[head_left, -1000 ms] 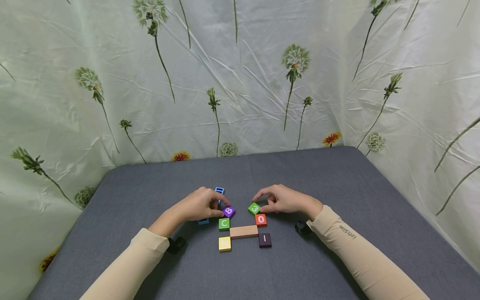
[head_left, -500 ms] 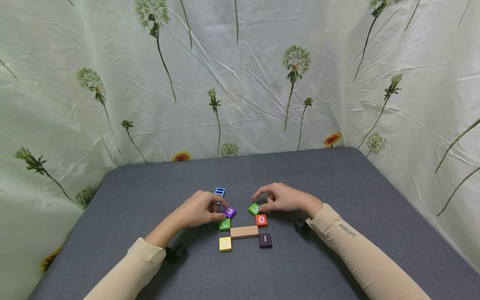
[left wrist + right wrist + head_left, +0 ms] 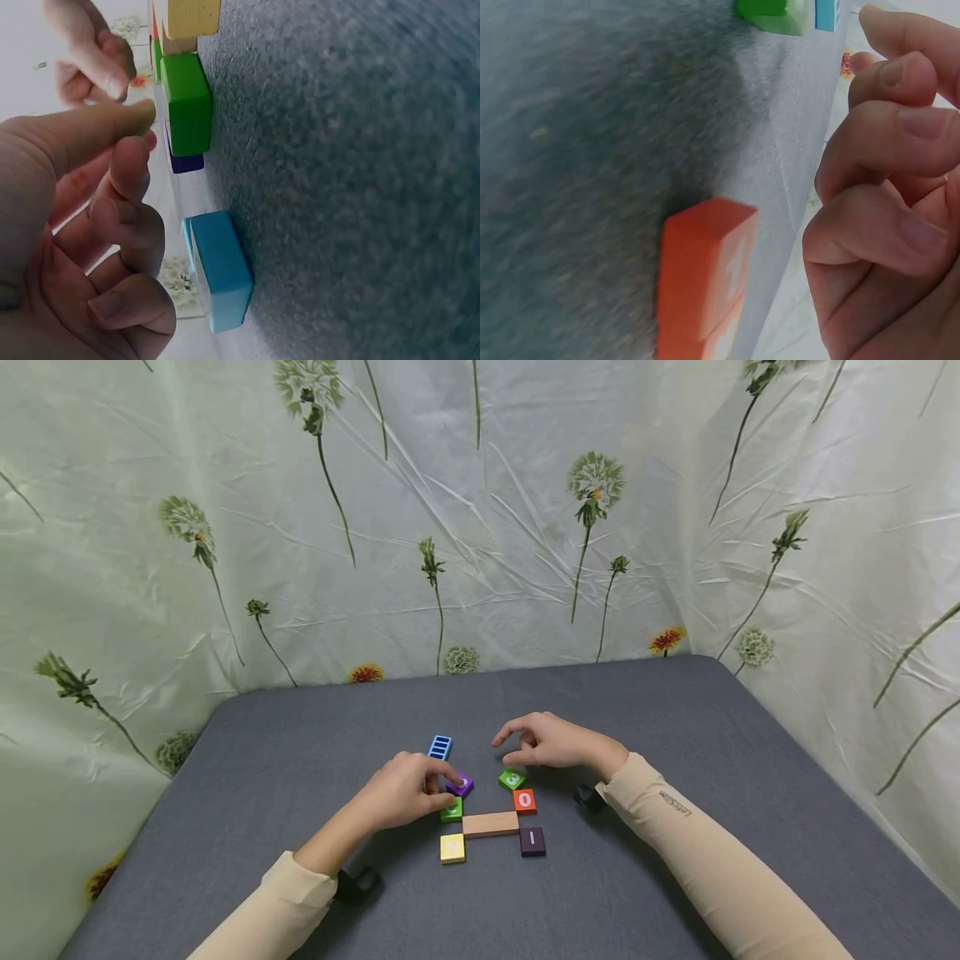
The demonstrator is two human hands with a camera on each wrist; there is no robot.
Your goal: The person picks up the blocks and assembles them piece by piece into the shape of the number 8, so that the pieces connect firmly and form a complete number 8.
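In the head view my left hand (image 3: 408, 789) pinches a purple number block (image 3: 467, 787) between thumb and index finger, the fingers covering part of its digit. Its thumb also lies right over the green letter block (image 3: 452, 815) in front. In the left wrist view the thumb tip is just above that green block's top, and purple shows beyond. My right hand (image 3: 551, 741) hovers, loosely bent and holding nothing, above the other green block (image 3: 512, 779), marked 3. In the right wrist view that hand's fingers are clear of the red-orange block (image 3: 705, 262).
A plain wooden plank (image 3: 491, 824) joins the two block columns, with a yellow block (image 3: 452, 849) left and a dark block (image 3: 532, 842) right. The blue block (image 3: 440, 747) lies beyond the left hand. A flower-patterned curtain (image 3: 510, 552) surrounds the grey table (image 3: 600, 893).
My right hand has let go of the green 3 block and lifted up and away from it. The left thumb and index finger have shifted slightly right over the purple block.
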